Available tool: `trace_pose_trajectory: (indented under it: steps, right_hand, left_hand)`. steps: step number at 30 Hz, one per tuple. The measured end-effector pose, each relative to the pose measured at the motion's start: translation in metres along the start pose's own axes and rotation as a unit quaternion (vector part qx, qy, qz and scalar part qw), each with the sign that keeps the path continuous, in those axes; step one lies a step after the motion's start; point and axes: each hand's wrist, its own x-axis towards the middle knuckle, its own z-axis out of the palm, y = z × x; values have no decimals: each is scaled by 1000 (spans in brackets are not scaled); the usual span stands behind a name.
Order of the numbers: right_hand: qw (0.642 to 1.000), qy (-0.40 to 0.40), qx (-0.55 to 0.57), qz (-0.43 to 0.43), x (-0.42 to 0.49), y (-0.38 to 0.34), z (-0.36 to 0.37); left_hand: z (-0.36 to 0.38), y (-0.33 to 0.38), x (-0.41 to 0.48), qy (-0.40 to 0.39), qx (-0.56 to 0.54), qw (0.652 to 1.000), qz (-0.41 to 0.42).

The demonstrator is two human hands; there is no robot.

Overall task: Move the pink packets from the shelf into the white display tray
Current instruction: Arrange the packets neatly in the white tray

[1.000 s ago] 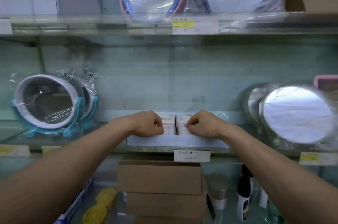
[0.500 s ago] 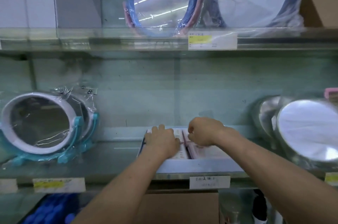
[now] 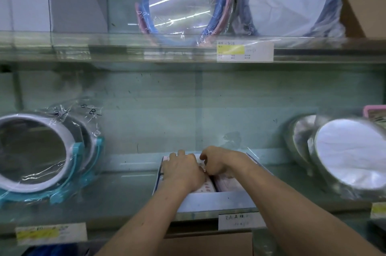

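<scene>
Two hands deep in the white display tray [image 3: 215, 202] now, no longer fisted side by side at its front wall as a second ago. Otherwise much as half a second ago: left hand [image 3: 183, 172] flat on the left row as then, only slid closer against the right hand [image 3: 221, 163]. View tipped upward too, with more of the upper shelf and less of the cardboard box [image 3: 208, 243] below.

Counted: one tray, with two rows of pink packets [image 3: 205, 187] inside it (side by side, running front to back, mostly hidden under the hands); number of packets impossible to tell. Wrapped round mirrors: two on teal stands [image 3: 31, 151] at the left, two silver ones [image 3: 351, 153] at the right. Four price labels [image 3: 244, 51] on the shelf edges, one of them just below the tray.

Left hand: fingers fairly straight, pressing down on the left row. Right hand: fingers curled over the middle of the tray, where the rows meet; pinching a packet or nothing, cannot tell. Hands together. Tray at the front edge of the glass shelf [image 3: 117, 191], between the two mirror groups, packets lying in it.
</scene>
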Motion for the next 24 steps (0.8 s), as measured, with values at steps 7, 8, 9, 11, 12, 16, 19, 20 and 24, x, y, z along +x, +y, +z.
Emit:
trace_pose_trajectory:
  steps: [7, 8, 9, 11, 12, 16, 19, 20, 24]
  right_hand:
    - [997, -27, -70, -24, 1, 0, 1]
    - [996, -21, -85, -29, 2, 0, 3]
    - [995, -16, -97, -31, 3, -1, 5]
    - [994, -9, -107, -33, 4, 1, 7]
    - [993, -9, -109, -35, 4, 2, 6]
    - [994, -13, -105, -39, 4, 6, 6]
    - [990, 21, -137, -41, 4, 7, 8]
    - [988, 38, -144, -45, 3, 8, 10]
    - [986, 63, -146, -53, 1, 12, 16]
  left_hand:
    - [1, 0, 1, 5, -15, 1000, 3]
    - [1, -1, 2, 6, -16, 1000, 4]
    - [1, -1, 2, 8, -17, 1000, 5]
    - [1, -1, 2, 9, -16, 1000, 6]
    - [0, 0, 2, 9, -16, 1000, 6]
    - [0, 0, 3, 10, -11, 1000, 4]
    - [0, 0, 4, 10, -9, 1000, 6]
    - [0, 0, 4, 9, -9, 1000, 6]
    - [-1, 0, 3, 9, -5, 1000, 9]
